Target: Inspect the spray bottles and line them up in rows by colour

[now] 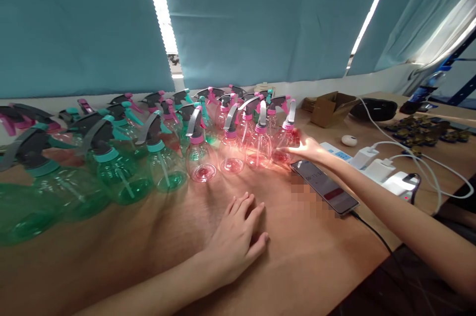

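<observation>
Looking down through the head camera, I see my right hand (308, 148) stretched forward with its fingers against the side of a clear pink plastic spray bottle with a grey trigger head (284, 150), which stands upright just to the left of that hand, at the right end of the front row. Glare washes out the fingers, so I cannot tell whether they are clamped round the bottle or only pressed to it. My left hand (234, 244) lies flat on the brown wooden table (148, 256), palm down, fingers apart, holding nothing, well nearer to me than the rows. Further left of the right hand the other clear pink spray bottles (230, 155) stand side by side, and beyond them the clear green spray bottles with teal collars (163, 167) carry the line on, with more of both colours behind. Every bottle I can make out has its trigger head on and stands upright, so I judge the lining-up largely done, with the end bottle the one in hand. I see no loose heads or bare bottles near either hand. Just under the right wrist lies a dark flat smartphone (324, 187) with a cable, and to the right of the forearm a white power strip with chargers (372, 167).
</observation>
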### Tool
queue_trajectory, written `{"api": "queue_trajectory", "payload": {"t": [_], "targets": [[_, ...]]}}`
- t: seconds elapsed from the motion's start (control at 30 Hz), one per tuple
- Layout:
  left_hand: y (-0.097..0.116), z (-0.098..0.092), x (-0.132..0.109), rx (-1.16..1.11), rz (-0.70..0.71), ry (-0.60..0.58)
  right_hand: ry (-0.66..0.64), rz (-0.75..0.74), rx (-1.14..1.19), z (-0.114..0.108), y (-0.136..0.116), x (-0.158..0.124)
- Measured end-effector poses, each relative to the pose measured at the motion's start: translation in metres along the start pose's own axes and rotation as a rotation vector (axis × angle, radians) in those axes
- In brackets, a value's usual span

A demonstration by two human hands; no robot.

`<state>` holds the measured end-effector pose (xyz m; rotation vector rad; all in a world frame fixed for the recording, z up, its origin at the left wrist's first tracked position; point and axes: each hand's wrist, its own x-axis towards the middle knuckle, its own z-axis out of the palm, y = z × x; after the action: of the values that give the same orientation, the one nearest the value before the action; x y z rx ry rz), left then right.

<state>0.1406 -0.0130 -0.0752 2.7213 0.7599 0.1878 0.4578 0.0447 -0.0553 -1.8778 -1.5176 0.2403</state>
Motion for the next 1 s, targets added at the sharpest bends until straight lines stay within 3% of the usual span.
{"api": "queue_trajectory", "payload": {"t": [0.2, 0.27, 0.37, 0.4, 0.5, 0.6, 0.77, 1.0], "targets": [[0.003, -0.002, 0.000, -0.017, -0.005, -0.005, 0.040, 0.039, -0.004, -0.002, -0.002, -0.011], [0.003, -0.003, -0.001, -0.029, 0.001, 0.006, 0.147, 0.052, -0.033, 0.000, -0.011, -0.030], [0.003, -0.001, -0.005, -0.038, 0.015, 0.041, 0.288, -0.106, -0.008, 0.013, -0.035, -0.071], [0.003, 0.000, -0.006, -0.035, 0.017, 0.054, 0.276, -0.157, -0.002, 0.021, -0.043, -0.085], [0.000, 0.004, -0.013, -0.012, 0.027, 0.096, 0.076, -0.313, -0.001, 0.050, -0.066, -0.121], [-0.007, 0.004, -0.027, 0.016, 0.035, 0.144, -0.082, -0.405, 0.036, 0.082, -0.084, -0.138], [-0.032, -0.011, -0.076, 0.038, 0.014, 0.185, -0.220, -0.522, 0.082, 0.122, -0.120, -0.146], [-0.079, -0.043, -0.181, 0.099, -0.149, 0.210, -0.349, -0.678, 0.116, 0.177, -0.203, -0.162]]}}
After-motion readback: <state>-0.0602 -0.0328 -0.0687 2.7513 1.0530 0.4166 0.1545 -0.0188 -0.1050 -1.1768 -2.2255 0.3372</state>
